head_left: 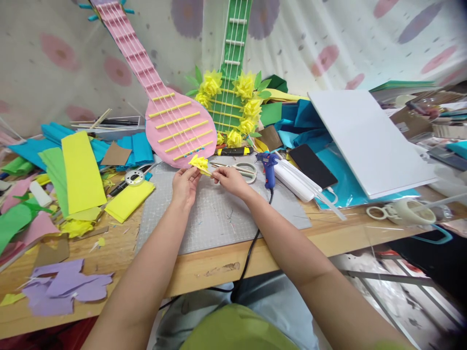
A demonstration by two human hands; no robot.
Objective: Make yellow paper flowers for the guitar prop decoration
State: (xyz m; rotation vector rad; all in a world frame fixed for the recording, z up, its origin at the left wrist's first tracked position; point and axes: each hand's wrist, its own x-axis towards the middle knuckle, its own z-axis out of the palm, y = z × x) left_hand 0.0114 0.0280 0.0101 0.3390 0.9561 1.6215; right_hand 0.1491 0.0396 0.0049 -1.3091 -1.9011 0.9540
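Over the mat (pixel 204 221), we are holding the flower (pixel 199 163) between our left hand (pixel 185 184), pinching it beside the petals, and our right hand (pixel 229 180), pinching its narrow end.

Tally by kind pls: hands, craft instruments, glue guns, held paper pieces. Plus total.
Hands: 2 (left hand, right hand)
Craft instruments: 2 (pink instrument, green instrument)
Glue guns: 1 (blue glue gun)
Held paper pieces: 1 (yellow paper piece)
Total: 6
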